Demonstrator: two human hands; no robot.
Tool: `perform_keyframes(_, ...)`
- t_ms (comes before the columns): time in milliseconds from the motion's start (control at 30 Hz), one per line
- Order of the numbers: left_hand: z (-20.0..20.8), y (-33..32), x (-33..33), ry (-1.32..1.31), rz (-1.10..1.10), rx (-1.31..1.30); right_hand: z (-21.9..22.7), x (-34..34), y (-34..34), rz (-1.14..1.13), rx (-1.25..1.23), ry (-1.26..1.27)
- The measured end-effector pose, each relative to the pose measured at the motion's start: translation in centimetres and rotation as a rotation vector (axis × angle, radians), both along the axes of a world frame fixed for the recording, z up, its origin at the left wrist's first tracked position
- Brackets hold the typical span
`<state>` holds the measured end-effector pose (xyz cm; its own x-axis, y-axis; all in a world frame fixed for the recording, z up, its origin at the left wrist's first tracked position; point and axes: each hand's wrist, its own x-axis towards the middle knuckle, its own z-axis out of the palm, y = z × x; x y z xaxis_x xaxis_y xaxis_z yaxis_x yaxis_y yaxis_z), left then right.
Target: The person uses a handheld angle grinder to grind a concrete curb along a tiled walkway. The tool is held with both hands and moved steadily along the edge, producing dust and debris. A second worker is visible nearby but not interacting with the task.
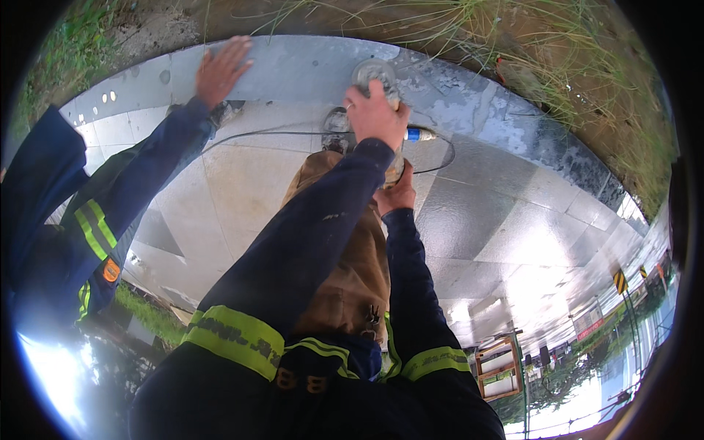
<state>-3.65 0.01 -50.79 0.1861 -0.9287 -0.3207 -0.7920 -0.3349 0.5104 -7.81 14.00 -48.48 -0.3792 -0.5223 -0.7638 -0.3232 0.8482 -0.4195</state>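
Note:
An angle grinder, its round head coated in pale dust, rests over the grey stone kerb. My left hand is closed over the front of the grinder, just behind the head. Farther back, my right hand wraps around its rear body, partly covered by my left sleeve. The disc's underside is hidden against the stone. Beside the tool lies a blue and white plug connector on a black cord. My shoe stands near the grinder, under the cord.
At left, a co-worker in dark blue reaches out, a bare hand spread flat over the kerb. Wet paving slabs cover the ground. Long grass and brown soil border the kerb. Striped posts and a wooden frame stand behind at right.

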Motion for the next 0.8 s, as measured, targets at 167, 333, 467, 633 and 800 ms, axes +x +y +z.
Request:
perform_keyframes(167, -0.2, -0.4, -1.6, 0.030, -0.076, -0.002, 0.6, -0.4, -0.1, -0.078, 0.028, 0.025)
perform_keyframes(333, 0.5, 0.6, -0.6, -0.018, -0.041, 0.020, 1.2, 0.0, 0.7, -0.026, 0.066, 0.040)
perform_keyframes(467, -0.1, -1.4, -0.8, -0.048, -0.064, -0.041, -0.3, -0.2, -0.8, -0.041, -0.017, 0.019)
perform_keyframes(633, 0.4, -0.9, -2.3, 0.017, -0.119, 0.020, 0.8, -0.4, -0.4, -0.114, 0.029, 0.070)
perform_keyframes(800, 1.0, 0.2, -0.6, -0.002, -0.105, 0.087, 1.6, 0.8, 0.6, -0.082, 0.028, 0.044)
